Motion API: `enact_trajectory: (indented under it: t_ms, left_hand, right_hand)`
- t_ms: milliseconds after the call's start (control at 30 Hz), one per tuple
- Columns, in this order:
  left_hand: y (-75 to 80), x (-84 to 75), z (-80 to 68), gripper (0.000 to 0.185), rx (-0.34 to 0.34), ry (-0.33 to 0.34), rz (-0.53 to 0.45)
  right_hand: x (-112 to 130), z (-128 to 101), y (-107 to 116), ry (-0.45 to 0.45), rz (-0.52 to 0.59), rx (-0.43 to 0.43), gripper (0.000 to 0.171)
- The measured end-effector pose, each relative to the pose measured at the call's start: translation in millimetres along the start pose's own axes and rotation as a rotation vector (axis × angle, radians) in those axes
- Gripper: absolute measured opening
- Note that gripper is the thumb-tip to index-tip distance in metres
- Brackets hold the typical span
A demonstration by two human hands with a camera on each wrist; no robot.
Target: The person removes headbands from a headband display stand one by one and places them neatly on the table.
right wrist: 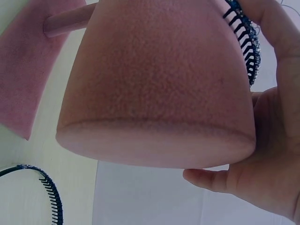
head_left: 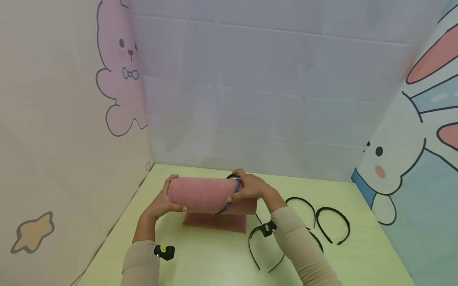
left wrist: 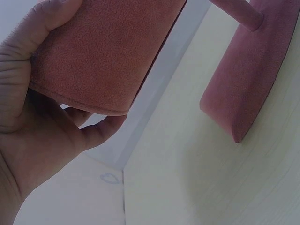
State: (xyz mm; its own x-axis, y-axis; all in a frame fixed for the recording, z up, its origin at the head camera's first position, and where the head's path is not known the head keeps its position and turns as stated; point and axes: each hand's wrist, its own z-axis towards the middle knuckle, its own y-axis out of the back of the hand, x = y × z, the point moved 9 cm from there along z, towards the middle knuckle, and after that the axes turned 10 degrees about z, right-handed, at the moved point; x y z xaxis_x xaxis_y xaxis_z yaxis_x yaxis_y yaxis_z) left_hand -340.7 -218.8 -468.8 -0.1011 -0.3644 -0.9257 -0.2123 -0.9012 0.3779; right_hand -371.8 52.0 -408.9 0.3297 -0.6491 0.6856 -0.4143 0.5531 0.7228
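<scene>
A pink velvet display roll (head_left: 202, 194) stands on a pink base (head_left: 214, 222) on the pale green table (head_left: 200, 262). My left hand (head_left: 162, 202) cups its left end (left wrist: 98, 56), thumb on top and fingers below. My right hand (head_left: 250, 186) grips a blue beaded headband (head_left: 234, 190) that sits over the roll's right end. In the right wrist view the headband's teeth (right wrist: 241, 37) lie against the velvet roll (right wrist: 159, 84), under my fingers (right wrist: 276, 61).
Several black headbands lie on the table to the right: two arched ones (head_left: 332, 224) (head_left: 302, 202) and one near my right forearm (head_left: 255, 246). Another headband (right wrist: 42, 183) shows below the roll. Cartoon-printed walls enclose the table on three sides.
</scene>
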Motion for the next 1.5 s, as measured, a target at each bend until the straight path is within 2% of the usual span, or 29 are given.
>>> enact_trajectory:
  t_ms: [500,933,1333,1500]
  left_hand:
    - [0.4,2.6,-0.7,0.116,-0.002,-0.007,0.0]
    - [-1.7,5.9,-1.7,0.116,0.001,-0.011,-0.013]
    - [0.3,0.7,1.4,0.116,0.002,-0.026,-0.018]
    - [-0.1,0.3,2.8,0.116,0.003,-0.034,-0.021]
  right_hand:
    - [-14.9,-11.1,4.5,0.045,0.036,-0.056,0.099]
    - [-27.8,-20.8,3.9,0.15,0.2,-0.061,0.1]
    - [-42.5,-27.7,2.2,0.155,0.387,-0.08,0.101]
    - [-44.6,-31.0,1.0,0.185,0.477,-0.072,0.098]
